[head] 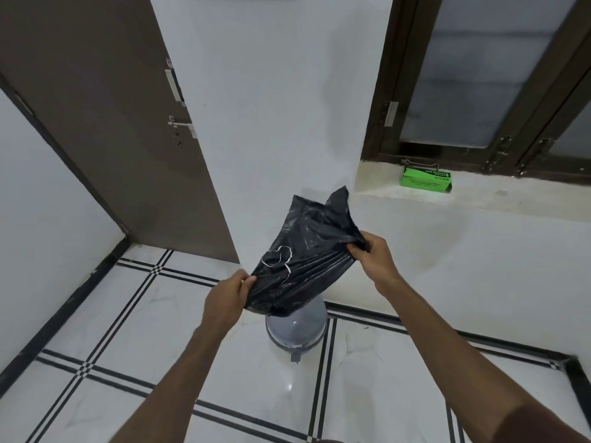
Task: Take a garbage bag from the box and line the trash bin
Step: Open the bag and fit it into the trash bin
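**Black film, still bunched**

Black plastic fills the middle of the frame: we hold the garbage bag (303, 251) in the air above the grey trash bin (295, 330), which stands on the tiled floor (128, 314) just below. Our left hand (224, 302) pinches its lower left edge; our right hand (374, 254) clenches a gathered fold at its right. Thin, limp and light, it will likely slip and cling, so we judge the mouth's rim the best place for each grip. At upper right, the green box (427, 180) sits on the window ledge (511, 193).
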The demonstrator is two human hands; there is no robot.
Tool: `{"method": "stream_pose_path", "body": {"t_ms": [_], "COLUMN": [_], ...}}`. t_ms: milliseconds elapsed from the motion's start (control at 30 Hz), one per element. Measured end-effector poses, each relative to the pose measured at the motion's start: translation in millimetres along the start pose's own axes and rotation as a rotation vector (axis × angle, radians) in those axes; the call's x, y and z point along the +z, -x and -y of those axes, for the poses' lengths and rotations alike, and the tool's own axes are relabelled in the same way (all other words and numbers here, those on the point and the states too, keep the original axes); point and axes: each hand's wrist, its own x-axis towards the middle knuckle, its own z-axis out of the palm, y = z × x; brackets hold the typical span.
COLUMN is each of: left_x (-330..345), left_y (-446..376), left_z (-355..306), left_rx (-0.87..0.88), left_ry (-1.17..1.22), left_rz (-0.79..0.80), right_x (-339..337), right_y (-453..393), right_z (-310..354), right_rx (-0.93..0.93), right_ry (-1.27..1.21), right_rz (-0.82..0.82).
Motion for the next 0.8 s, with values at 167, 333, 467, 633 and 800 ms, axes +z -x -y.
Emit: {"method": "stream_pose_path", "body": {"t_ms": [167, 333, 467, 633, 800], "left_x": [-7.2, -14.7, -10.0, 15.5, 25.0], "left_y": [-0.3, -21.1, -27.7, -20.6, -2.8], "left_z": [-29.0, -107.4, -134.4, -127.6, -119.9], "left_rx": [-0.103, -0.340, -0.451, -0.390, -0.174], "left_ry": [0.231, 0.974, 1.031, 0.931, 0.758], "left_rz": [-0.199, 0.257, 0.442, 0.292, 0.274], "right_x": [6.7, 18.0, 13.7, -0.3, -16.7], "right_y": [8.8, 38.6, 64.9, 70.5, 59.7], "right_z": [-2.0, -12.1, -9.5, -32.7, -45.4], "right_rx": [-0.261, -0.559, -0.262, -0.300, 0.190], "right_ry": [0.338, 0.710, 0.598, 0.771, 0.015], "right_rz": [0.006, 0.126, 0.326, 0.504, 0.434]}}
